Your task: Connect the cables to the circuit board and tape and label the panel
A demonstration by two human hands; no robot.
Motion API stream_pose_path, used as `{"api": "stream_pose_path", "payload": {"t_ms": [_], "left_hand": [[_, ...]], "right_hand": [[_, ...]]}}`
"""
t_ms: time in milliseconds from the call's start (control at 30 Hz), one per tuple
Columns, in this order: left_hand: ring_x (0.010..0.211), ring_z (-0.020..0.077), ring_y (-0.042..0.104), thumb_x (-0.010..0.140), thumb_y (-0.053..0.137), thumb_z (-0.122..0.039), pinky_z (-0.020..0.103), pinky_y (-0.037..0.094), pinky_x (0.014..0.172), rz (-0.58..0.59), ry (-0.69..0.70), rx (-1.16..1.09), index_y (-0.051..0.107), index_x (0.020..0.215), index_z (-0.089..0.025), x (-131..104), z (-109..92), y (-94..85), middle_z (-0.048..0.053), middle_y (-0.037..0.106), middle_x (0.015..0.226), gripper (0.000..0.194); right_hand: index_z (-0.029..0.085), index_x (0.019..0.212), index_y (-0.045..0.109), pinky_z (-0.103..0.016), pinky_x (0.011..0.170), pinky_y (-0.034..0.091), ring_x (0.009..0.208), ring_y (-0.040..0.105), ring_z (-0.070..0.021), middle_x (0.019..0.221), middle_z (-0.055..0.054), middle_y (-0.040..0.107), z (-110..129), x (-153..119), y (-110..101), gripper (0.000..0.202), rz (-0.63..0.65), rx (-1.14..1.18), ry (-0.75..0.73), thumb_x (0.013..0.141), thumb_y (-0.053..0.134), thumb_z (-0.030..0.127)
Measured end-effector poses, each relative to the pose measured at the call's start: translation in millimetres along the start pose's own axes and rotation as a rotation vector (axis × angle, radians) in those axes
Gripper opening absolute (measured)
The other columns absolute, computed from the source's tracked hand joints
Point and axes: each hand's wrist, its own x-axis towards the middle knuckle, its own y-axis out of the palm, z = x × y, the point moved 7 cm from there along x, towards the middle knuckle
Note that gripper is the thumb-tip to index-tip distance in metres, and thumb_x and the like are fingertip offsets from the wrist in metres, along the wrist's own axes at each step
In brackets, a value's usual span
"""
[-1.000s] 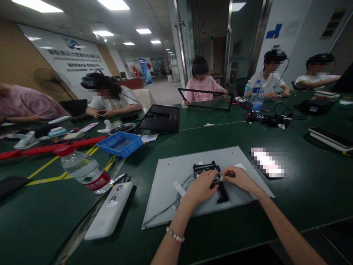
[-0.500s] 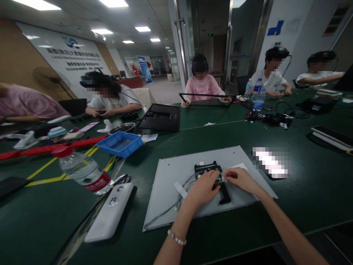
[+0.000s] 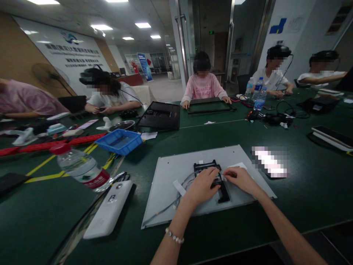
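Fine handwork seems in hand: your left hand spreads over the black bracket; right of it, your right hand pinches together, contents unclear. Next calls for steadiness.

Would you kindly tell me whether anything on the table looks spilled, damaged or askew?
Nothing looks plainly spilled or damaged. The red-capped water bottle appears to lean left, though that may be lens distortion.

Pass: between panel and blue tray | Blocked left: bottle, white device | Blocked right: lit device
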Motion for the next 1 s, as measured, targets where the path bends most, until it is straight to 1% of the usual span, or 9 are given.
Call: {"api": "stream_pose_path", "payload": {"t_ms": [167, 300, 367, 500, 633, 733, 800, 933, 1000], "left_hand": [[0.116, 0.0198, 0.047, 0.089, 0.047, -0.027, 0.037, 0.038, 0.100, -0.179, -0.133, 0.013, 0.043, 0.124, -0.022, -6.8, 11.6, -33.6, 0.005, 0.049, 0.126, 0.035], [0.109, 0.0210, 0.051, 0.090, 0.044, -0.027, 0.039, 0.041, 0.096, -0.253, -0.288, 0.105, 0.047, 0.119, -0.021, -37.1, 22.0, -57.0, 0.006, 0.053, 0.119, 0.030], [0.108, 0.0232, 0.052, 0.087, 0.049, -0.028, 0.042, 0.041, 0.095, -0.214, -0.336, 0.169, 0.048, 0.118, -0.021, -57.0, 23.7, -55.2, 0.006, 0.053, 0.120, 0.032], [0.112, 0.0262, 0.049, 0.080, 0.057, -0.025, 0.045, 0.039, 0.096, -0.118, -0.365, 0.282, 0.048, 0.119, -0.021, -86.9, 23.5, -37.8, 0.008, 0.052, 0.123, 0.040], [0.106, 0.0246, 0.054, 0.081, 0.051, -0.014, 0.041, 0.043, 0.091, -0.065, -0.392, 0.376, 0.054, 0.110, -0.019, -93.6, 26.2, -28.1, 0.008, 0.057, 0.117, 0.029], [0.087, 0.0221, 0.061, 0.084, 0.043, -0.009, 0.037, 0.047, 0.081, -0.025, -0.422, 0.443, 0.060, 0.090, -0.018, -91.4, 29.0, -30.8, 0.006, 0.065, 0.093, 0.020], [0.080, 0.0213, 0.062, 0.085, 0.041, -0.008, 0.037, 0.046, 0.080, -0.053, -0.430, 0.487, 0.060, 0.083, -0.018, -90.5, 29.4, -39.4, 0.005, 0.066, 0.083, 0.022], [0.088, 0.0215, 0.062, 0.087, 0.043, -0.012, 0.037, 0.042, 0.089, -0.271, -0.416, 0.550, 0.062, 0.094, -0.018, -93.3, 29.5, -66.0, 0.006, 0.067, 0.099, 0.021], [0.089, 0.0215, 0.062, 0.087, 0.044, -0.014, 0.035, 0.043, 0.088, -0.321, -0.419, 0.562, 0.063, 0.095, -0.019, -95.2, 34.1, -71.0, 0.006, 0.067, 0.099, 0.020]], "right_hand": [[0.019, 0.085, 0.067, -0.029, 0.070, 0.047, 0.075, 0.062, -0.0173, 0.082, -0.003, 0.069, -3.5, -2.0, -11.0, 0.016, -0.079, -0.040, 0.008, 0.078, 0.054, 0.024], [0.019, 0.087, 0.067, -0.031, 0.072, 0.047, 0.077, 0.061, -0.0183, 0.084, -0.005, 0.067, -14.2, -4.7, -21.8, 0.016, -0.128, -0.125, 0.060, 0.078, 0.054, 0.024], [0.019, 0.086, 0.066, -0.032, 0.072, 0.047, 0.077, 0.061, -0.0187, 0.086, -0.005, 0.066, -18.5, -6.0, -26.4, 0.016, -0.147, -0.173, 0.071, 0.078, 0.054, 0.025], [0.019, 0.088, 0.066, -0.032, 0.072, 0.048, 0.076, 0.060, -0.0177, 0.093, -0.007, 0.062, -22.3, -8.3, -32.9, 0.019, -0.176, -0.212, 0.064, 0.081, 0.051, 0.027], [0.018, 0.091, 0.065, -0.032, 0.074, 0.048, 0.078, 0.060, -0.0174, 0.097, -0.008, 0.061, -21.4, -9.0, -35.9, 0.020, -0.197, -0.216, 0.060, 0.082, 0.049, 0.026], [0.018, 0.089, 0.065, -0.031, 0.075, 0.048, 0.082, 0.060, -0.0176, 0.095, -0.007, 0.062, -18.4, -8.1, -35.3, 0.019, -0.200, -0.198, 0.036, 0.082, 0.048, 0.023], [0.018, 0.089, 0.065, -0.031, 0.076, 0.048, 0.084, 0.060, -0.0177, 0.095, -0.006, 0.062, -16.9, -7.7, -35.0, 0.019, -0.204, -0.183, 0.023, 0.083, 0.048, 0.022], [0.019, 0.090, 0.065, -0.031, 0.077, 0.048, 0.085, 0.060, -0.0179, 0.096, -0.006, 0.063, -17.6, -8.3, -35.3, 0.019, -0.204, -0.176, 0.033, 0.083, 0.048, 0.022], [0.019, 0.091, 0.065, -0.031, 0.077, 0.048, 0.085, 0.060, -0.0179, 0.097, -0.006, 0.063, -18.3, -8.6, -34.6, 0.019, -0.192, -0.168, 0.035, 0.083, 0.048, 0.022]]}}
